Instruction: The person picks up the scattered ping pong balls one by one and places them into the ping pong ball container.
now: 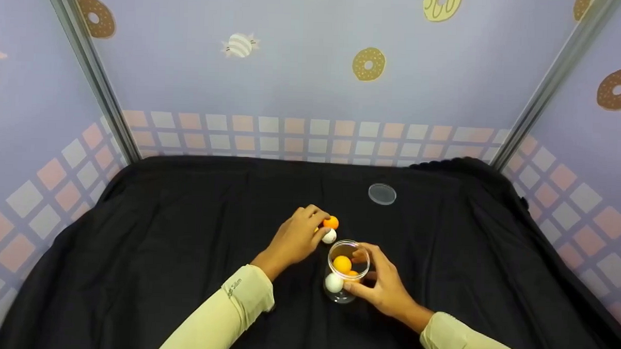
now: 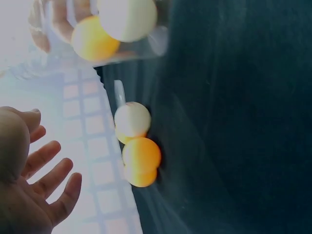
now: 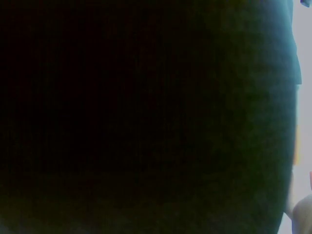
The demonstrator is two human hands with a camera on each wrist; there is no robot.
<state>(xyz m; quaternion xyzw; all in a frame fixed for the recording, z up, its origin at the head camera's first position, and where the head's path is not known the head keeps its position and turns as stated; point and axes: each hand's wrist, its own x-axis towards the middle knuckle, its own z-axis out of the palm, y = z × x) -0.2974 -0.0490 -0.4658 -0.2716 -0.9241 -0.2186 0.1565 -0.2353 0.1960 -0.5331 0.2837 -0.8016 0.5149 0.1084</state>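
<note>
My right hand [image 1: 384,288] grips a clear jar [image 1: 340,298] with its mouth up. Inside it are an orange ping-pong ball [image 1: 342,264], a white one [image 1: 334,283] and more orange lower down. Left of the jar, my left hand [image 1: 299,235] hovers at a small cluster of ping-pong balls. A white ball [image 2: 132,119] and an orange ball [image 2: 141,155] show there, with more orange ones partly hidden behind them. Its fingers [image 2: 51,178] are spread and loosely bent, apart from the balls. Darkness fills most of the right wrist view, hiding that hand's work.
A clear round lid [image 1: 382,194] lies behind the jar, toward the back of the table. Black cloth [image 1: 194,253] with soft folds covers the tabletop. Patterned panels [image 1: 293,81] with metal corner posts stand around the back and sides.
</note>
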